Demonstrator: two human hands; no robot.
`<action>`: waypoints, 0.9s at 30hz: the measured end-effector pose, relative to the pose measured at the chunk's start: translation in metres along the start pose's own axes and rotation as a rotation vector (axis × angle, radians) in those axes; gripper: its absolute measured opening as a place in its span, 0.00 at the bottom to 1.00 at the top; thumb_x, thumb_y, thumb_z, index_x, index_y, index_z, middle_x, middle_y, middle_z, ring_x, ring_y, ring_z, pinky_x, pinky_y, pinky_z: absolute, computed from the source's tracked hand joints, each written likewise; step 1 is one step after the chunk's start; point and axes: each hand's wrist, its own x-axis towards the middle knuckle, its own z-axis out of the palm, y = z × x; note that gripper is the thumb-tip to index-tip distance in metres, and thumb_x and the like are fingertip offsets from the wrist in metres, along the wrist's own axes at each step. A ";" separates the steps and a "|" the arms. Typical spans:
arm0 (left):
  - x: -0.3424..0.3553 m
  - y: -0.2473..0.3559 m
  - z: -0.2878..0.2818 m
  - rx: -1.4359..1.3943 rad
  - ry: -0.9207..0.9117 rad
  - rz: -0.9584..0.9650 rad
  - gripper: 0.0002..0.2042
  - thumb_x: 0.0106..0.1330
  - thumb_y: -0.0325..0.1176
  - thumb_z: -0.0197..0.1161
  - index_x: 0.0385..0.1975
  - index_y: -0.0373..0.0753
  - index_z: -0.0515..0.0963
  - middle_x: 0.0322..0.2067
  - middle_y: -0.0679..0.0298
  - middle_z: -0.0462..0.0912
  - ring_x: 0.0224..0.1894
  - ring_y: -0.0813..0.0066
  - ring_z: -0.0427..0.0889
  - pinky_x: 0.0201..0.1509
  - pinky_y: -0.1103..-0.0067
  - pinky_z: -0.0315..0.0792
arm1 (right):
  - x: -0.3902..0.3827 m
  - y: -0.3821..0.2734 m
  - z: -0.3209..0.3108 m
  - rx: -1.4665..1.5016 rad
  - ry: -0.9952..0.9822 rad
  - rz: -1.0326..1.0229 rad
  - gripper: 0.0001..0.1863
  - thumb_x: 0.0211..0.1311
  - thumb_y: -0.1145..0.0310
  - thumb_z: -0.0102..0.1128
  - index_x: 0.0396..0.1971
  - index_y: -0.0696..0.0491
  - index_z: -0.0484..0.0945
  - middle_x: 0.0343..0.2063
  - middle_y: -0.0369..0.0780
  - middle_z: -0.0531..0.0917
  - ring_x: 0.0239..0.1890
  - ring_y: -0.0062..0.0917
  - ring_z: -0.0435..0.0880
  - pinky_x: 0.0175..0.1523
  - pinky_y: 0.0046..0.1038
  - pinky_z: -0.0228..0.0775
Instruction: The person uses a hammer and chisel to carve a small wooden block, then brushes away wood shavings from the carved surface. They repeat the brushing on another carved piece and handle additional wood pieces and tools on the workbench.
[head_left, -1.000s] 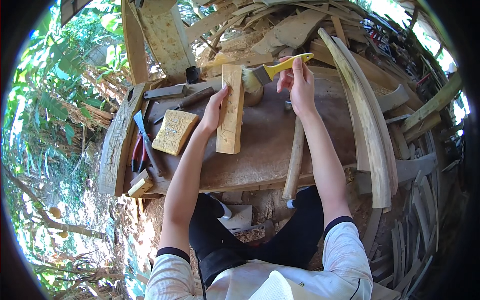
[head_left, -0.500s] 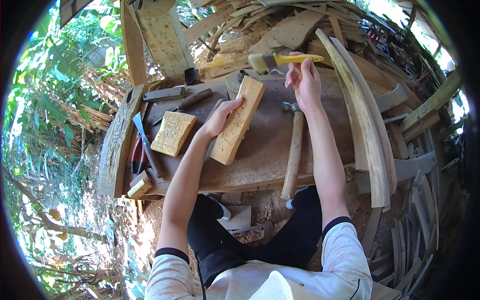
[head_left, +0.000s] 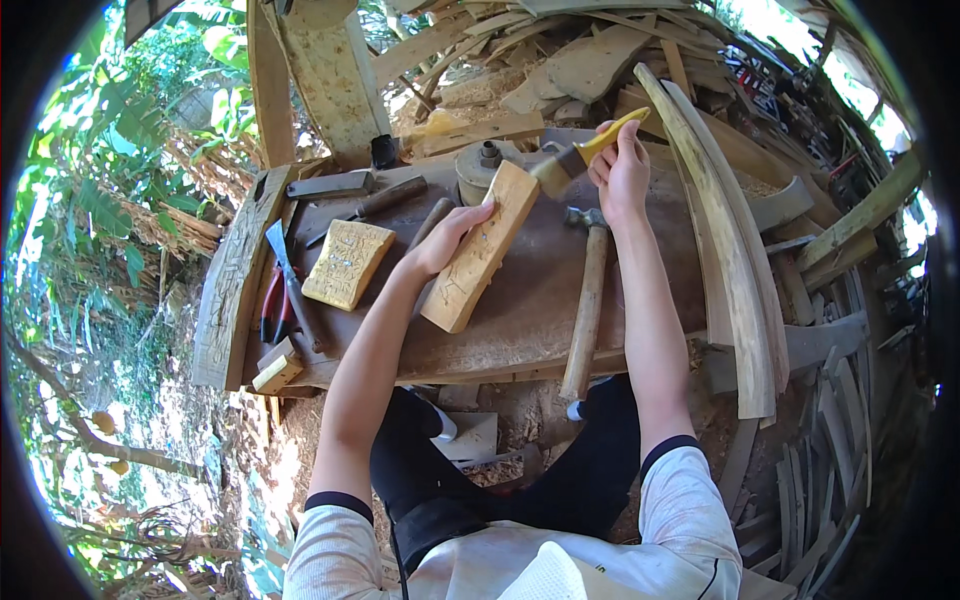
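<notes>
Over the middle of the brown surface a wooden block slants, gripped by the left hand; the right hand grips a yellow-handled brush at the block's far end; brushing looks unfinished, what remains unclear

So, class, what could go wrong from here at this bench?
With the right hand holding the brush, only the left hand grips the raised wooden block, so it could slip onto the bench. The hammer lies with its handle jutting past the near edge; a knee might knock it off.
</notes>
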 end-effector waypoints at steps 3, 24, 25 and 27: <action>-0.004 0.000 -0.006 -0.084 0.008 -0.022 0.28 0.74 0.58 0.51 0.47 0.32 0.74 0.28 0.52 0.83 0.26 0.64 0.87 0.27 0.69 0.84 | -0.004 0.000 0.009 0.085 -0.095 0.066 0.26 0.79 0.44 0.41 0.37 0.53 0.77 0.15 0.25 0.60 0.14 0.11 0.55 0.20 0.21 0.50; -0.008 0.010 0.002 -0.090 -0.006 -0.189 0.30 0.69 0.61 0.57 0.46 0.33 0.76 0.28 0.53 0.84 0.25 0.66 0.86 0.25 0.72 0.82 | 0.007 0.011 0.002 -0.043 0.204 -0.088 0.26 0.78 0.44 0.46 0.34 0.53 0.78 0.21 0.30 0.72 0.16 0.14 0.64 0.23 0.21 0.59; -0.016 0.007 -0.006 -0.088 0.024 -0.198 0.30 0.70 0.61 0.57 0.46 0.33 0.76 0.28 0.53 0.84 0.24 0.66 0.86 0.25 0.73 0.82 | -0.006 0.014 0.012 0.034 0.030 -0.003 0.27 0.78 0.44 0.46 0.34 0.55 0.79 0.20 0.30 0.71 0.17 0.15 0.67 0.23 0.21 0.61; -0.017 0.007 -0.007 -0.083 0.026 -0.192 0.30 0.70 0.60 0.56 0.46 0.33 0.76 0.28 0.53 0.84 0.24 0.66 0.86 0.25 0.73 0.82 | -0.008 0.011 0.020 0.013 0.018 -0.014 0.28 0.78 0.45 0.46 0.35 0.57 0.79 0.19 0.30 0.71 0.17 0.16 0.69 0.23 0.21 0.63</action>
